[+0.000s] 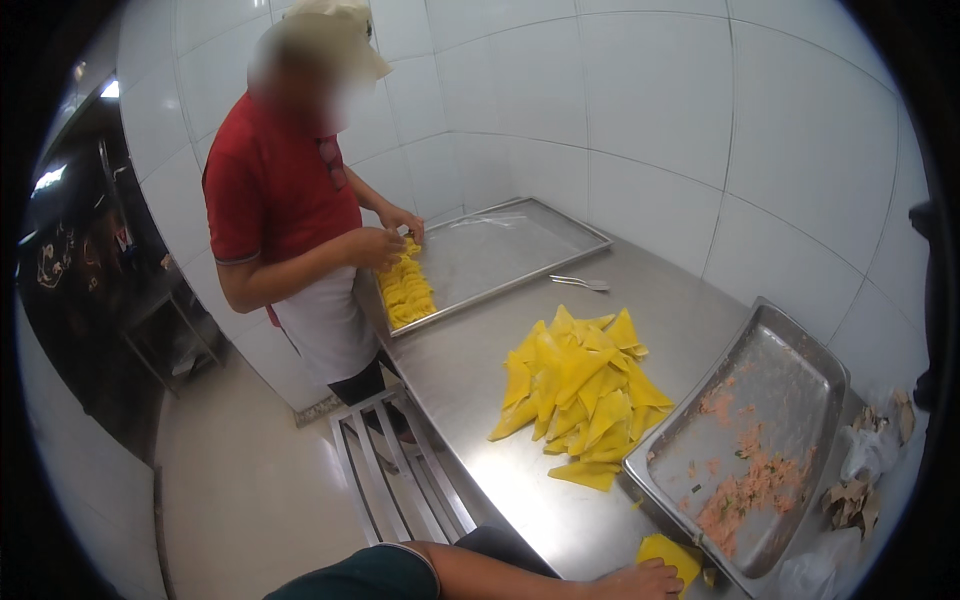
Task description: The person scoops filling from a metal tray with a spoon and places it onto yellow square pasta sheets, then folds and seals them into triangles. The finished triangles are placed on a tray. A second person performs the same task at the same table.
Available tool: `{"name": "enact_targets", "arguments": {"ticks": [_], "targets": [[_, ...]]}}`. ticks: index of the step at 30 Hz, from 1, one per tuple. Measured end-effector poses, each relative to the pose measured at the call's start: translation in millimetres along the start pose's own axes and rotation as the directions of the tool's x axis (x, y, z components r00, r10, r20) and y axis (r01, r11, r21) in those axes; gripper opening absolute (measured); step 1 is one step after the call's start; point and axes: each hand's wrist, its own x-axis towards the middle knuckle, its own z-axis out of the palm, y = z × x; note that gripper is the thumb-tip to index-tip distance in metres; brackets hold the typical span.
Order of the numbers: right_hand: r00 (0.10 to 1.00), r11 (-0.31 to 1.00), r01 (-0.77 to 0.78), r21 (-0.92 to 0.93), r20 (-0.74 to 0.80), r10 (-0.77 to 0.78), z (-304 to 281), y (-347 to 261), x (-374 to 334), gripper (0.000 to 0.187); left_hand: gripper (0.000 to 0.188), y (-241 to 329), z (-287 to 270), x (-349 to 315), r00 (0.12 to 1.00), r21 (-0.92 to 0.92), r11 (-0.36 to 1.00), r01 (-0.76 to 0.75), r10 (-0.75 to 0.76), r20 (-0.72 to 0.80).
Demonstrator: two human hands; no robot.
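Observation:
My left hand (645, 580) is at the bottom edge, its bent fingers closed over the edge of a yellow dough wrapper (668, 556). The frame cuts off part of the hand and the wrapper. My right hand is out of view. Just beyond the wrapper lies a heap of yellow dough triangles (580, 385), folded and overlapping on the steel table (470, 390). To the right, a deep steel pan (800, 345) holds pinkish filling (750, 490) with green bits, spread mostly over its near half.
A co-worker in a red shirt (290, 190) handles rows of yellow dumplings (405, 290) in a shallow tray (520, 262) at the far left. Metal forks (580, 284) lie near that tray. Crumpled plastic (868, 452) sits right of the pan. A slatted metal stool (400, 480) stands left.

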Motion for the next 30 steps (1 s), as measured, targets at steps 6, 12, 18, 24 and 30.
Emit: {"name": "enact_targets", "arguments": {"ticks": [6, 12, 18, 24, 30], "targets": [[0.994, 0.997, 0.039, 0.061, -0.1, -0.032, 1.7, 15.9, -4.8, 0.033, 0.017, -3.4, 3.0, 1.3, 0.998, -0.035, 0.999, -0.014, 0.012, -0.054], [0.991, 0.994, 0.098, 0.047, -0.095, -0.093, 0.8, 13.3, -3.4, 0.032, 0.019, -6.3, 3.0, -4.8, 0.991, -0.205, 0.975, 0.09, -0.108, -0.074], [0.992, 0.997, 0.077, 0.022, -0.103, -0.074, 0.6, 8.3, -4.4, 0.032, 0.017, -6.9, -1.9, -16.8, 0.946, -0.357, 0.902, 0.242, -0.302, -0.121], [0.983, 0.995, 0.093, 0.028, -0.162, -0.087, 5.5, 8.6, -1.7, 0.033, 0.027, -25.6, -31.5, -54.6, 0.615, -0.782, 0.458, 0.422, -0.779, -0.123], [0.966, 0.979, 0.138, 0.153, -0.24, -0.098, 6.9, 32.8, 0.6, 0.031, 0.037, -43.6, -60.6, -83.5, 0.444, -0.897, -0.44, -0.048, -0.814, 0.375]]}}
